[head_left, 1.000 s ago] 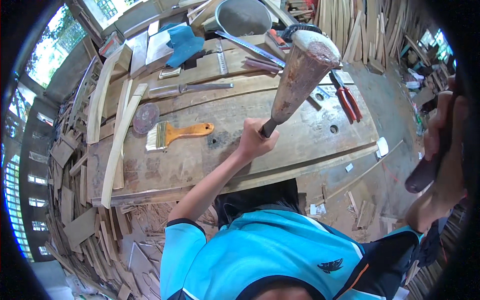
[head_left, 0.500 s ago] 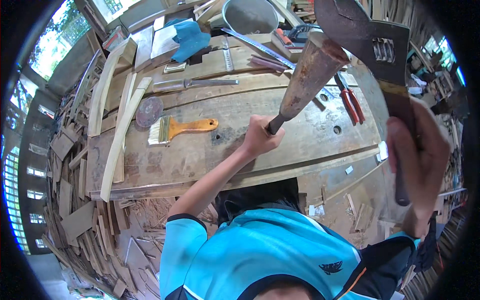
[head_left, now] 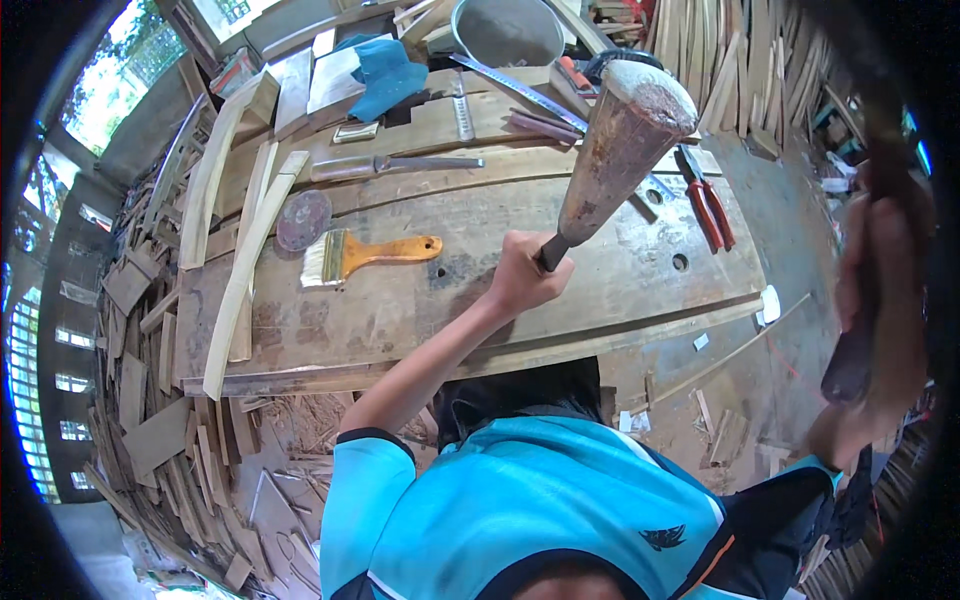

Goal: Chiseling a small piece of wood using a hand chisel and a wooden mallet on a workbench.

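Closest to me, the flared tool (head_left: 630, 150) stands up over the bench (head_left: 370, 320), its worn wooden handle leaning to the right and hiding part of the top behind it. Beyond, to the left, I see the brush (head_left: 392, 250) lying with its bristles near the round disc (head_left: 304, 220), and a pale strip (head_left: 243, 260) that reaches the front edge. Red pliers (head_left: 702, 213) lie near the right end. Farther back come a chisel (head_left: 345, 168) laid lengthwise, a blue ruler (head_left: 510, 88) set aslant, a crumpled cloth (head_left: 388, 78) and a bucket (head_left: 508, 30) at the far side.

I have the left hand (head_left: 530, 275) wrapped around the dark, narrow neck of the flared tool; I cannot tell whether its lower end touches wood, since the fingers cover it. The forearm (head_left: 430, 355) slants in over the front edge. The right hand (head_left: 885, 270) is raised off to the right, well apart from the left, clenched on a dark handle (head_left: 850, 365) whose upper part I lose in the dim rim.

The front edge runs between the shirt (head_left: 540, 480) and the left hand. Bare wood shows from brush to left hand, and on toward the pliers. Past the right end, floor (head_left: 790, 235) separates bench and right hand.
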The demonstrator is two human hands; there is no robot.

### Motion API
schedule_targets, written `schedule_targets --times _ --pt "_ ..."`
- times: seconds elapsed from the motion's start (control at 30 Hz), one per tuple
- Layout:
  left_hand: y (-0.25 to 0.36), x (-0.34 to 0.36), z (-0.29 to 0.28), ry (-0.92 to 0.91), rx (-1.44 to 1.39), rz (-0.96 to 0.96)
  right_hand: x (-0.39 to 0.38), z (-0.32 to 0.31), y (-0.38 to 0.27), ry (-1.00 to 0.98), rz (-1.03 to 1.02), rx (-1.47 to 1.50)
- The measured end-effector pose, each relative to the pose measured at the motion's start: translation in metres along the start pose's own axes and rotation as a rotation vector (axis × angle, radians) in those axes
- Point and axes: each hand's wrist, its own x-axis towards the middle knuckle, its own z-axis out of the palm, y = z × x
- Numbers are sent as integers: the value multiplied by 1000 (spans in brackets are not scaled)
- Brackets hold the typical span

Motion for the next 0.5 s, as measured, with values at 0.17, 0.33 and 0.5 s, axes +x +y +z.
schedule_targets --times 0.17,0.33,0.5 --pt "1 0 0 -10 21 -9 2 -10 18 -328 -285 -10" --pt "0 1 -1 -3 25 13 0 -13 21 -115 -238 19" --pt "0 -1 0 12 51 1 0 -12 15 -306 -234 -10"
